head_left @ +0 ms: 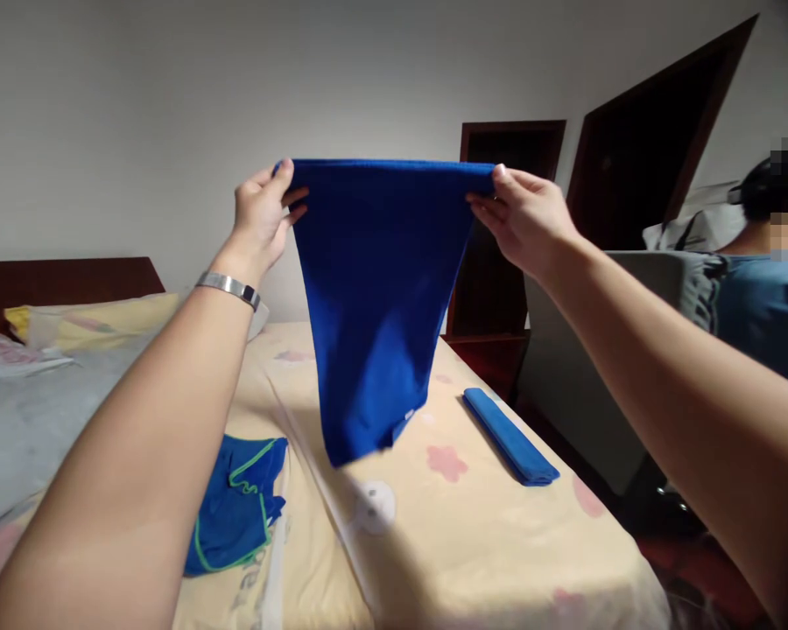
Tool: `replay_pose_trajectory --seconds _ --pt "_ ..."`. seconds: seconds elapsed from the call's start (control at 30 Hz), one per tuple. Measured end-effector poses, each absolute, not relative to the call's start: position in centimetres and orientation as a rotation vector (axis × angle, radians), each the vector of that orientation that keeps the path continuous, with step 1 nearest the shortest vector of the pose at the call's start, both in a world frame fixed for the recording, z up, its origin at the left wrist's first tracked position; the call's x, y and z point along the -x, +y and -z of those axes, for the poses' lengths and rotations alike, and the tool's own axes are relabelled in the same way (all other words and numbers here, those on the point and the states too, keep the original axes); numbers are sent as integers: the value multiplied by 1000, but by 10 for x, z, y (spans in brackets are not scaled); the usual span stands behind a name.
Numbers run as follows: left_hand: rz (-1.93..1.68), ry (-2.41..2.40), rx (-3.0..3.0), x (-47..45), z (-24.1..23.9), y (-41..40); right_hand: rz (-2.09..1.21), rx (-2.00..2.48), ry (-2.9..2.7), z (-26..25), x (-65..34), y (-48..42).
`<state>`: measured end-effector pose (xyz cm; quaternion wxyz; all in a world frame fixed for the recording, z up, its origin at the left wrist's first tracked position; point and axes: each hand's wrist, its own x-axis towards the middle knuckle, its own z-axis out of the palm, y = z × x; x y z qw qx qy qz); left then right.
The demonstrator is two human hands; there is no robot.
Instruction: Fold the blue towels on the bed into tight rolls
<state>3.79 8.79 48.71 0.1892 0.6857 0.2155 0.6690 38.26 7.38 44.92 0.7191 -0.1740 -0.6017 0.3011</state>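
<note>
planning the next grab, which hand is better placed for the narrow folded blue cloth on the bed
Probably the right hand: it appears nearer the folded blue cloth; the left hand is across the hanging blue cloth, which both hold, so the right must release first.

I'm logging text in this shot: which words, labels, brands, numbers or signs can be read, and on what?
None can be read with certainty.
Bedsheet: grey letters beside the green-edged blue cloth, too blurred to read.
Held blue cloth: small white tag, too small to read.
</note>
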Motion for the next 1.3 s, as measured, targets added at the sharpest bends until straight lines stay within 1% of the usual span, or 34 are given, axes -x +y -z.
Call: replay_pose_trajectory --seconds 0.07,0.13,0.2,0.27,0.33,0.37,0.43,0.5,0.57,0.67,0.77,0.87,1.0,1.13,1.3 --pt "-1916 600 -1975 -38 -475 80 -639 381 -1358 -434 -387 62" --pt "-1977 629 -1915 -36 -435 65 -607 396 -1384 -394 -394 48" --pt "-1997 741 -1848 -31 -371 44 -593 487 -1403 -332 -402 32" --pt "-1942 872 -1834 -24 -291 20 -622 689 -1443 -258 -411 16" --pt "-1746 1062 -1850 -18 -207 -5 -660 930 -1592 -180 -416 -1" --pt "-1534 1208 -1888 -16 -167 -17 -708 1012 -1669 -143 -417 -9" --pt "-1343 1296 -1890 -16 -99 -41 -812 1110 -1710 -78 -415 -23" --pt "-1223 1331 -1891 -17 -49 -60 -884 1171 -1759 -30 -412 -35" --pt "-1070 1385 -1932 -15 -18 -73 -908 1181 -1836 -5 -411 -42" --pt "-894 1447 -1996 -7 -4 -80 -935 1259 -1984 -6 -417 -42" --pt "-815 1429 -2033 1 -17 -73 -974 1317 -2108 -31 -423 -32" --pt "-819 1379 -1998 0 -30 -59 -984 1260 -2126 -46 -418 -21" --pt "-859 1410 -1829 -6 -18 -49 -1087 1208 -1951 -25 -405 -21" --pt "-879 1463 -1771 -6 8 -51 -1112 1308 -1972 -1 -405 -25" --pt "-939 1525 -1693 -3 13 -57 -1064 1370 -1907 -1 -412 -23"
